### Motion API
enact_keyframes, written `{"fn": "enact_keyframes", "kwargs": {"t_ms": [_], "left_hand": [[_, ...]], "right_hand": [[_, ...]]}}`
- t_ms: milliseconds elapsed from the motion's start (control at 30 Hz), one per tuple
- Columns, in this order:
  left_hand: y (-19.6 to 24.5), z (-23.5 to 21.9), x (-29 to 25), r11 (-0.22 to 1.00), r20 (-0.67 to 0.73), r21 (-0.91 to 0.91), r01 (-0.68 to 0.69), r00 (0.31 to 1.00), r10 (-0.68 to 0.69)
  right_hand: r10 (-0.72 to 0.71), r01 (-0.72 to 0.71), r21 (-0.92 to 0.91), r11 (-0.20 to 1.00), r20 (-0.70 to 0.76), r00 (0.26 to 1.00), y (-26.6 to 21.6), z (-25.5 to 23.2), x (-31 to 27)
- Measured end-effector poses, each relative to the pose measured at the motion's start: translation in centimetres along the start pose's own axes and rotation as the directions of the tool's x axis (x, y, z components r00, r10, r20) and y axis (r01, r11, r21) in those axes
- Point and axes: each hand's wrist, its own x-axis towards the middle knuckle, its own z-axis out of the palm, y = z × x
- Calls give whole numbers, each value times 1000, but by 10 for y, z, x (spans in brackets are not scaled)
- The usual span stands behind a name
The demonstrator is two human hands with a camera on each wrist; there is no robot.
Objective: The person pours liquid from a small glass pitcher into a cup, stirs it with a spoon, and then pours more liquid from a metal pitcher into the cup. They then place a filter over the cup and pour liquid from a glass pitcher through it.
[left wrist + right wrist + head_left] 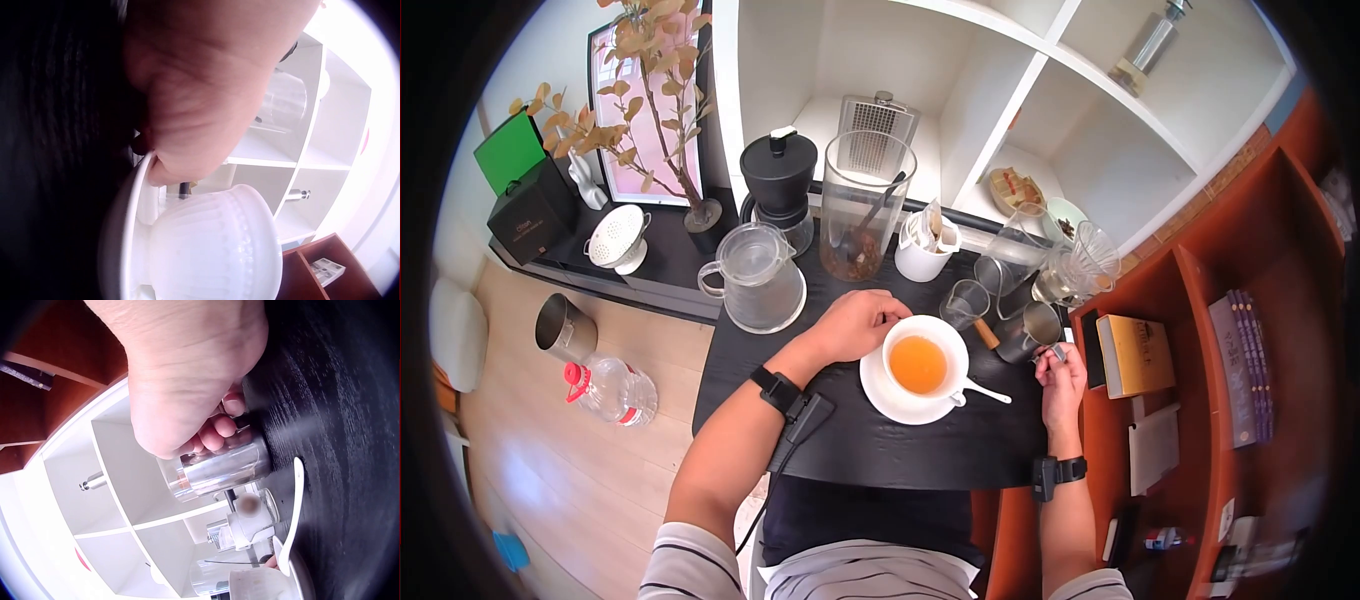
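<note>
A white cup of orange liquid (917,364) stands on a white saucer (887,398), a white spoon (990,391) beside it with its handle pointing right. My left hand (858,325) pinches the saucer's far left rim; in the left wrist view the hand (200,94) has its thumb over the saucer rim (128,231), beside the cup (215,250). To the right, my right hand (1061,390) has curled fingers on the handle side of a metal pitcher (1027,333). The right wrist view shows that hand (194,381) against the pitcher (228,465), its handle mostly hidden.
Behind the saucer stand a glass server (755,280), a black grinder (780,180), a tall clear container (865,210), a white cup with a drip bag (926,258) and a small glass (966,302). More glassware is behind the pitcher; a brown bookshelf (1190,330) borders the right.
</note>
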Motion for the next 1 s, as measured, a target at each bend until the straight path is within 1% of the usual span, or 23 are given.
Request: {"fn": "enact_keyframes", "kwargs": {"t_ms": [100,167,300,400,567,733,867,1000], "left_hand": [[-2,1,0,1000,-2,3,3,1000,-3],[-9,4,0,998,-28,-18,-62,998,61],[-9,4,0,998,-22,-15,-67,998,66],[-10,4,0,998,-16,-39,-58,998,57],[-7,3,-1,998,-15,-26,-51,999,50],[-8,2,-1,996,-13,5,-90,996,90],[-8,2,-1,996,-8,-20,-88,996,88],[-7,0,-1,996,0,-24,-81,997,81]], "right_hand": [[8,-8,-11,1000,1,1000,1,-1,0],[1,-1,-13,1000,11,1000,1,-2,1],[6,-6,-9,1000,-7,1000,1,-2,0],[7,-7,-9,1000,-3,1000,1,-2,0],[-2,2,7,1000,1,1000,4,-3,1],[-2,2,3,1000,8,1000,3,-4,1],[7,-7,15,1000,3,1000,2,-3,1],[-20,20,5,1000,9,1000,2,-4,1]]}}
